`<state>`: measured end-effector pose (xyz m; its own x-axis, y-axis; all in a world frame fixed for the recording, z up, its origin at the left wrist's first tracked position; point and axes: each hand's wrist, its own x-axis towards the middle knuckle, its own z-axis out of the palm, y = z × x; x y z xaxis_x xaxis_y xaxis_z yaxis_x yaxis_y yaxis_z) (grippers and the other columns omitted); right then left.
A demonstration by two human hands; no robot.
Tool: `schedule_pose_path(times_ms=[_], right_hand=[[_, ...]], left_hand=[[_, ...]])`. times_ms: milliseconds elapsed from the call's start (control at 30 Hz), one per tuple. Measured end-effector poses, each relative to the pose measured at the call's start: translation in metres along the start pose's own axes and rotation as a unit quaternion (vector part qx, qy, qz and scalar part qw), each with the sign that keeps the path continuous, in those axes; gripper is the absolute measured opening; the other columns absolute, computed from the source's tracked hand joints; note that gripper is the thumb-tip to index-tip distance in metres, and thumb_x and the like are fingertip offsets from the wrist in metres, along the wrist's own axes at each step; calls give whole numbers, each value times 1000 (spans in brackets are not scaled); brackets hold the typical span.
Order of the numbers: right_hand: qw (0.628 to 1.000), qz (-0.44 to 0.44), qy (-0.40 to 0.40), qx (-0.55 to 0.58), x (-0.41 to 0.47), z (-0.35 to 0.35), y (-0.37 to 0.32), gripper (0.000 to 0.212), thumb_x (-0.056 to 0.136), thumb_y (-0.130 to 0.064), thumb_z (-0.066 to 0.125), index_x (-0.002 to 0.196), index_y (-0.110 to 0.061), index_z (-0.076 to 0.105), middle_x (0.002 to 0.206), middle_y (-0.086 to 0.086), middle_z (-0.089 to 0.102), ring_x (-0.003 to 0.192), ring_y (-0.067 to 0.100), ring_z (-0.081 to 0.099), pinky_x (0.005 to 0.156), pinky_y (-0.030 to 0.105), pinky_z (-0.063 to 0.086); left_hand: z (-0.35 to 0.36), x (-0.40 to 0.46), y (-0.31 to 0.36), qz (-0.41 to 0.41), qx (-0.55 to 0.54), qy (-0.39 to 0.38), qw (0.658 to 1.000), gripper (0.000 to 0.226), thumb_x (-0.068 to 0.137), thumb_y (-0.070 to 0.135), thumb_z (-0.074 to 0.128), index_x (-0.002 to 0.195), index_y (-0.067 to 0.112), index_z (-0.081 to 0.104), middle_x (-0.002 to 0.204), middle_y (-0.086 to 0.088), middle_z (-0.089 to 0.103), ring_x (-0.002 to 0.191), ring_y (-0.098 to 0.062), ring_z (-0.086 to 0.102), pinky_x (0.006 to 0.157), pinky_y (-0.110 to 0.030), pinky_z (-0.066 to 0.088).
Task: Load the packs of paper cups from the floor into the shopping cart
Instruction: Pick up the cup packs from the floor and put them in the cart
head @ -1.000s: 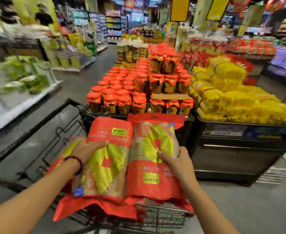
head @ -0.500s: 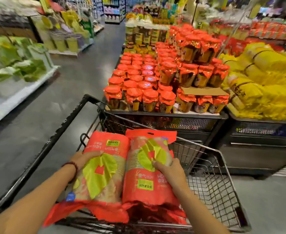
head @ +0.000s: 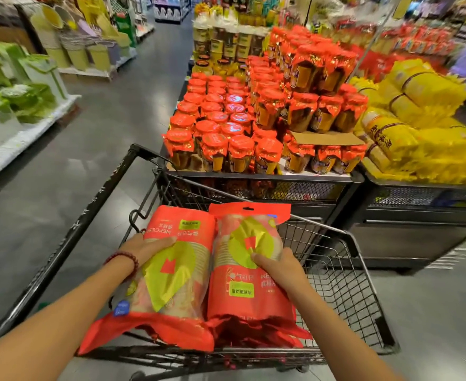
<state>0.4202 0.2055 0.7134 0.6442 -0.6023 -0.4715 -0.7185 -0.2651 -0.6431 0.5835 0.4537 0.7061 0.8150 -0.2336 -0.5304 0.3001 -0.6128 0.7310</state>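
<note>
Left hand and right hand each grip a red pack of paper cups, side by side over the black wire shopping cart.

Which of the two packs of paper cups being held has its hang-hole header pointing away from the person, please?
The right-hand pack, under the right hand: its hang-hole flap is at the far end. The left-hand pack, held by the left hand, shows only its flat seam there.

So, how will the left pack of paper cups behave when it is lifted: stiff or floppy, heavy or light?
The left pack of paper cups is probably light, since the left hand grips it alone. Its body likely stays stiff, because stacked cups show through the film. The glossy wrap may be slippery, and its loose red end looks floppy.
</note>
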Motion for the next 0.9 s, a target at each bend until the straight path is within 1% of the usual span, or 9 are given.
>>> schedule_pose_path(times_ms=[67, 133, 200, 267, 400, 533, 667, 767, 900], right_hand=[[1000, 1, -6, -25, 0, -3, -2, 70, 85, -52, 71, 128, -3, 47, 128, 15, 64, 118, 33, 62, 99, 45, 52], [996, -22, 4, -90, -3, -12, -5, 78, 85, -59, 67, 134, -2, 46, 133, 17, 61, 122, 35, 60, 100, 45, 51], [981, -76, 58, -168, -9, -32, -7, 83, 87, -64, 61, 144, -7, 40, 143, 16, 52, 131, 35, 53, 102, 47, 49], [950, -144, 146, -236, -19, -62, -7, 88, 91, -66, 53, 156, -12, 28, 156, 12, 40, 143, 31, 40, 105, 48, 45], [889, -171, 276, -322, -39, -140, 13, 89, 95, -67, 44, 161, -14, 19, 168, 9, 20, 156, 26, 18, 119, 46, 33], [862, -117, 358, -338, -69, -222, 72, 88, 95, -67, 42, 161, -15, 18, 170, 8, 13, 158, 27, 9, 122, 53, 21], [835, -30, 439, -331, -122, -300, 165, 87, 93, -69, 37, 159, -12, 27, 167, 12, 24, 155, 31, 20, 118, 56, 30], [828, 51, 470, -301, -174, -343, 257, 85, 94, -61, 53, 158, -11, 29, 167, 12, 25, 155, 33, 21, 117, 57, 31], [804, 182, 488, -287, -255, -379, 384, 86, 95, -62, 47, 161, -13, 20, 169, 9, 20, 156, 28, 16, 119, 53, 27]], left_hand=[[0, -1, 4, 10, 45, 13, 999, 66, 58, 60, 75, 105, 15, 66, 90, -5, 70, 77, -20, 65, 71, -31, 52], [3, -7, 15, 39, 172, 68, 982, 83, 47, 74, 66, 105, 16, 60, 109, -11, 67, 92, -26, 64, 85, -38, 53], [10, -16, 41, 125, 320, 146, 928, 95, 61, 75, 62, 130, 12, 45, 135, -16, 49, 122, -32, 50, 101, -43, 44], [28, -31, 84, 244, 400, 184, 864, 103, 73, 73, 53, 148, 10, 21, 154, -14, 26, 141, -32, 25, 113, -48, 29], [91, -66, 180, 410, 462, 185, 765, 101, 76, 77, 39, 152, 18, 8, 161, -7, 8, 147, -32, 6, 116, -56, 11], [183, -109, 251, 537, 471, 161, 681, 99, 75, 78, 32, 152, 18, 11, 160, -10, 11, 147, -34, 7, 114, -58, 10], [302, -171, 295, 630, 464, 110, 612, 98, 78, 76, 34, 152, 16, 11, 160, -12, 12, 146, -35, 9, 113, -59, 10], [403, -233, 304, 688, 460, 52, 559, 104, 71, 80, 25, 149, 11, 22, 156, -18, 24, 142, -40, 22, 109, -63, 17], [537, -319, 284, 744, 446, -36, 496, 101, 74, 77, 28, 148, 9, 24, 154, -19, 27, 141, -38, 24, 107, -61, 22]])
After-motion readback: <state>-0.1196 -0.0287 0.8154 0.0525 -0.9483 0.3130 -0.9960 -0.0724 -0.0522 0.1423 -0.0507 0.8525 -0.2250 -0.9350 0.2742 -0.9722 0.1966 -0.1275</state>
